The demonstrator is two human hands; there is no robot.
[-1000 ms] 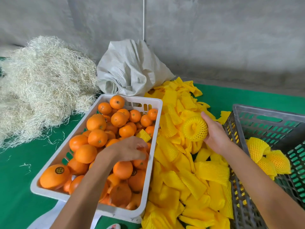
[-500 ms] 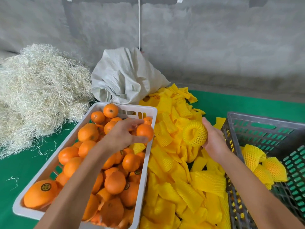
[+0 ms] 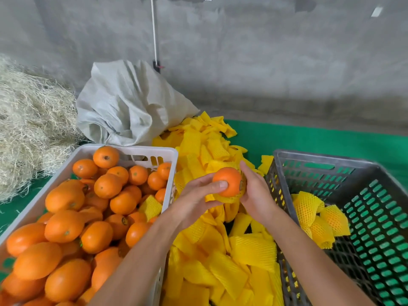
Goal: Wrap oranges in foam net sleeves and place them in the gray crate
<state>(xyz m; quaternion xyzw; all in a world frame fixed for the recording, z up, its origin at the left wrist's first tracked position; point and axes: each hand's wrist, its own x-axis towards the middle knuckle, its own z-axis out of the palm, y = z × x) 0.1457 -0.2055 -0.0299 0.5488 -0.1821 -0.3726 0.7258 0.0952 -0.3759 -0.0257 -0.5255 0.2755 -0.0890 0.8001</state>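
Observation:
My left hand (image 3: 194, 199) grips an orange (image 3: 227, 181) between thumb and fingers, above the pile of yellow foam net sleeves (image 3: 220, 261). My right hand (image 3: 256, 193) holds a yellow foam sleeve (image 3: 229, 198) whose mouth sits round the far and lower side of that orange. A white crate (image 3: 141, 150) at the left is full of loose oranges (image 3: 66, 230). The gray crate (image 3: 331, 161) stands at the right, with wrapped oranges (image 3: 315, 219) lying in it.
A grey woven sack (image 3: 130, 102) lies behind the white crate, and a heap of pale straw (image 3: 28, 127) fills the far left. Everything sits on a green mat (image 3: 309, 140) in front of a concrete wall.
My left hand lifted an orange out of the white crate and carried it right to my right hand. The orange now sits in the mouth of the sleeve held by my right hand.

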